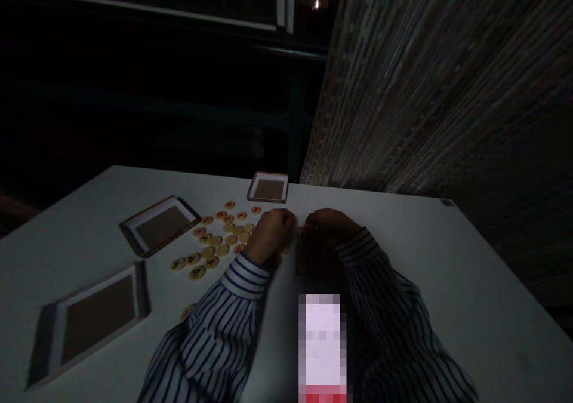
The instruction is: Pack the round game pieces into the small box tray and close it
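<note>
The scene is dim. My left hand [274, 231] rests on the white table [447, 283] with its fingers curled under, at the right edge of a spread of round pale game pieces [219, 236] marked in red and black. My right hand [329, 224] sits just to the right of it, fingers also curled, over a dark brown box-like thing [308, 257] that I cannot make out clearly. What either hand holds, if anything, is hidden. Both arms wear striped shirt sleeves.
Three shallow trays with white rims and brown insides lie on the table: one at the near left [96, 316], one at the middle left [160, 224], a small one at the back [268, 187]. A woven screen [439, 80] stands at the right rear.
</note>
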Demonstrator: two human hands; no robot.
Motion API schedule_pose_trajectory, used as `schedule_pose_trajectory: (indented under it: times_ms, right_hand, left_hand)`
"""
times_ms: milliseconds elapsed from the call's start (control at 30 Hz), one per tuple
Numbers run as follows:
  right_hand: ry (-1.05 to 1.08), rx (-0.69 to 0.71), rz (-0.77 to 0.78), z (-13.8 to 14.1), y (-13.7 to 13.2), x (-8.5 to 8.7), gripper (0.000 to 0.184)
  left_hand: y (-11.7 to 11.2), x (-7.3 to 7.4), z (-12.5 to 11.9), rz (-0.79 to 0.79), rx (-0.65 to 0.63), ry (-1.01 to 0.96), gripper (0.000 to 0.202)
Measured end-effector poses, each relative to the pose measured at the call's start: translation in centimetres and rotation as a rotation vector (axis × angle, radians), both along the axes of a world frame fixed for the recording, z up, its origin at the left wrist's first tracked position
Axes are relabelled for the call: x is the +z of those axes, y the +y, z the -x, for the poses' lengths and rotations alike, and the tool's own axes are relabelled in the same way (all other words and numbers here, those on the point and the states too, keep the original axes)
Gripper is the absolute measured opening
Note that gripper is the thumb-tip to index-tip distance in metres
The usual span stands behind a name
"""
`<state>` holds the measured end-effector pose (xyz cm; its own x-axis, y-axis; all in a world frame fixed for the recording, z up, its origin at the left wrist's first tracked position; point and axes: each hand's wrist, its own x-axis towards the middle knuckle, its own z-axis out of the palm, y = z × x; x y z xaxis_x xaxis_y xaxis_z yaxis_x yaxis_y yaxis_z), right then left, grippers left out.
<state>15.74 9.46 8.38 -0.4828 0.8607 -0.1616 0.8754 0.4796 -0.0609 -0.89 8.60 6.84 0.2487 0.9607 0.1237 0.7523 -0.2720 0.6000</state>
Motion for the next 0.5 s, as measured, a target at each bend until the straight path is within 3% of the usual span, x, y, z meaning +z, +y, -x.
schedule_pose_trajectory:
  times_ms: [500]
  right_hand:
    - [-0.041,0.004,0.042,0.3,0.7,-1.5,0.031]
  left_hand:
    - [-0.1,0.0,0.2,-0.015,-0.031,0.074,0.026]
